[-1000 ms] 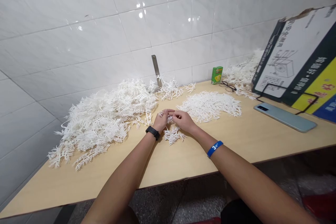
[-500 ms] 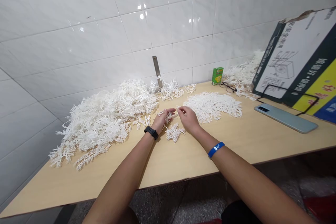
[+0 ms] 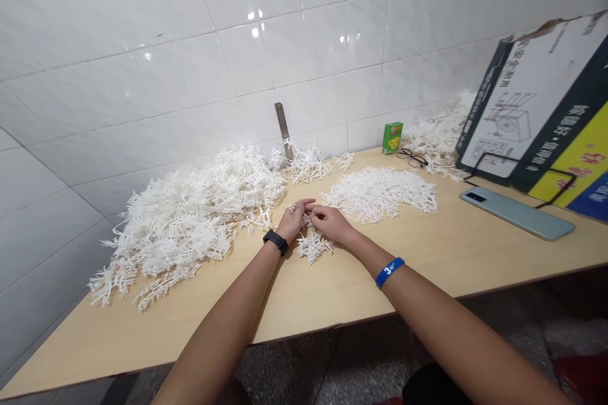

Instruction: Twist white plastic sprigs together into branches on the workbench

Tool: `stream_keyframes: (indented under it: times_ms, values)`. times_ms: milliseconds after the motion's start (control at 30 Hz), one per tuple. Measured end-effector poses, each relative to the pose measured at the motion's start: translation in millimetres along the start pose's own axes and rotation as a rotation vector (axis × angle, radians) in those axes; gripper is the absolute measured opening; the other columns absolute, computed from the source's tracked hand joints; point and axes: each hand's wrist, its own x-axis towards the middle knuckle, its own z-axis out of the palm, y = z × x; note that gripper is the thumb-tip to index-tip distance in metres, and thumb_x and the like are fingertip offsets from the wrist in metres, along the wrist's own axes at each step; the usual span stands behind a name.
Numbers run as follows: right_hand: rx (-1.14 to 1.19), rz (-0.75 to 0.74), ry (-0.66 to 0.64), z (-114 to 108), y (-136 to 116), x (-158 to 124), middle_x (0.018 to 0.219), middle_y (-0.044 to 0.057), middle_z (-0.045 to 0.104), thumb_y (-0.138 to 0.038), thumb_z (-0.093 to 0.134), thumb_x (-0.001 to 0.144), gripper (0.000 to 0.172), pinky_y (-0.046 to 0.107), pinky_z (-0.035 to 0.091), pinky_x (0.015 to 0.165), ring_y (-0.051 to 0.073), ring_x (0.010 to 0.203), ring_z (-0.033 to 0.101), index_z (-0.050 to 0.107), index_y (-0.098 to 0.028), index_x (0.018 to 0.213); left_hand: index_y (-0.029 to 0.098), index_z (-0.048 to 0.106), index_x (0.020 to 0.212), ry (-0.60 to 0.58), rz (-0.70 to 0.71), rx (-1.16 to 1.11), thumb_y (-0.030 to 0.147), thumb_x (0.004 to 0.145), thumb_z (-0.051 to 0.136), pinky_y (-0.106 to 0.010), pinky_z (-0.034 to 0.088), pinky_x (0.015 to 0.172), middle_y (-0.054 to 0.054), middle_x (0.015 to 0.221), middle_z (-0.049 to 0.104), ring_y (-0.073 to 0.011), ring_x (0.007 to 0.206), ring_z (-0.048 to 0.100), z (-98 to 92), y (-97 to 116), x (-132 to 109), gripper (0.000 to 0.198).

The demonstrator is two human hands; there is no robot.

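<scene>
My left hand is closed around some white branching plastic sprigs, whose tips poke out between its fingers. Right against it, my right hand is closed in a pinch at the sprigs; what sits between its fingertips is too small to make out. Just below both hands lies a small clump of white sprigs on the table. A large tangled heap of white branching sprigs spreads to the left. To the right is a flatter pile of separate white pieces.
A metal ruler leans on the tiled wall behind a smaller clump. A green box, eyeglasses and more white sprigs are at the back right. A phone lies before a large carton.
My right hand has moved left and slightly down, away from the flat pile and against my left hand. The left hand still holds the sprigs.
</scene>
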Motion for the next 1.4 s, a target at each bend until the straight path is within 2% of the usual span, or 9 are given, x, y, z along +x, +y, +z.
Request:
stream_keyframes:
  times_ms: [167,400,533,667,767,933,1067,1233,1400]
  values:
    - [0.078,0.05,-0.057,-1,-7,-3,0.06,-0.002,0.054,-0.026,0.044,0.072,0.02,0.024,0.026,0.053,0.009,0.054,0.034,0.052,-0.017,0.057,0.016,0.066,0.11,0.082,-0.003,0.08,0.06,0.09,0.04,-0.036,0.052,0.078,-0.01,0.087,0.074,-0.0209,0.08,0.068,-3.1,-5,3,0.055]
    - [0.212,-0.013,-0.065,-1,-2,-2,0.055,-0.002,0.046,-0.025,0.042,0.071,0.019,0.025,0.031,0.056,0.011,0.056,0.041,0.047,-0.018,0.054,0.012,0.066,0.094,0.238,-0.115,-0.086,0.054,0.091,0.042,-0.031,0.05,0.06,-0.007,0.063,0.068,-0.0178,0.057,0.064,-10.2,-5,11,0.048]
    - [0.04,0.019,0.173,-4,9,2,0.064,0.0,0.052,-0.024,0.044,0.078,0.019,0.027,0.037,0.062,0.015,0.065,0.048,0.053,-0.018,0.063,0.012,0.064,0.103,0.178,-0.157,-0.22,0.059,0.089,0.045,-0.034,0.053,0.071,-0.012,0.076,0.073,-0.0195,0.069,0.069,-13.9,-3,9,0.052]
    - [-0.16,0.028,0.408,-7,22,6,0.105,0.011,0.061,-0.018,0.045,0.082,0.028,0.034,0.042,0.088,0.022,0.101,0.055,0.065,-0.017,0.101,0.013,0.064,0.111,0.094,-0.153,-0.307,0.059,0.09,0.044,-0.037,0.051,0.085,-0.018,0.112,0.07,-0.0225,0.096,0.068,-11.1,-5,9,0.055]
    - [-0.126,0.0,0.365,-6,20,6,0.113,0.012,0.06,-0.026,0.049,0.086,0.029,0.036,0.042,0.093,0.023,0.106,0.055,0.064,-0.017,0.11,0.015,0.064,0.114,0.054,-0.13,-0.312,0.061,0.089,0.044,-0.038,0.049,0.091,-0.016,0.129,0.062,-0.025,0.113,0.061,-8.5,-5,8,0.057]
    - [-0.012,0.002,0.151,-2,3,1,0.108,0.008,0.064,-0.035,0.055,0.086,0.027,0.03,0.045,0.08,0.018,0.093,0.059,0.068,-0.019,0.104,0.018,0.064,0.119,-0.016,-0.116,-0.262,0.065,0.088,0.041,-0.04,0.043,0.102,-0.014,0.133,0.059,-0.0265,0.122,0.055,-6.1,0,5,0.061]
    - [-0.055,0.048,0.033,-1,2,1,0.083,0.003,0.067,-0.035,0.054,0.084,0.021,0.027,0.04,0.066,0.015,0.072,0.057,0.068,-0.019,0.082,0.017,0.062,0.124,-0.103,-0.081,-0.234,0.068,0.087,0.039,-0.043,0.036,0.108,-0.015,0.135,0.057,-0.0279,0.126,0.051,-4.7,1,4,0.067]
    - [0.045,0.065,0.111,-2,6,3,0.07,0.001,0.062,-0.034,0.049,0.082,0.023,0.025,0.036,0.061,0.014,0.066,0.052,0.063,-0.018,0.071,0.02,0.062,0.123,-0.104,-0.072,-0.041,0.057,0.08,0.062,-0.044,0.031,0.111,-0.013,0.135,0.057,-0.0291,0.126,0.05,-3.4,0,3,0.057]
    - [0.142,0.134,0.171,-4,10,6,0.071,0.001,0.062,-0.034,0.049,0.078,0.021,0.024,0.037,0.061,0.014,0.065,0.052,0.06,-0.018,0.071,0.023,0.068,0.116,-0.126,-0.013,0.086,0.052,0.08,0.064,-0.044,0.025,0.114,-0.009,0.13,0.062,-0.0292,0.127,0.05,-2.5,-2,3,0.046]
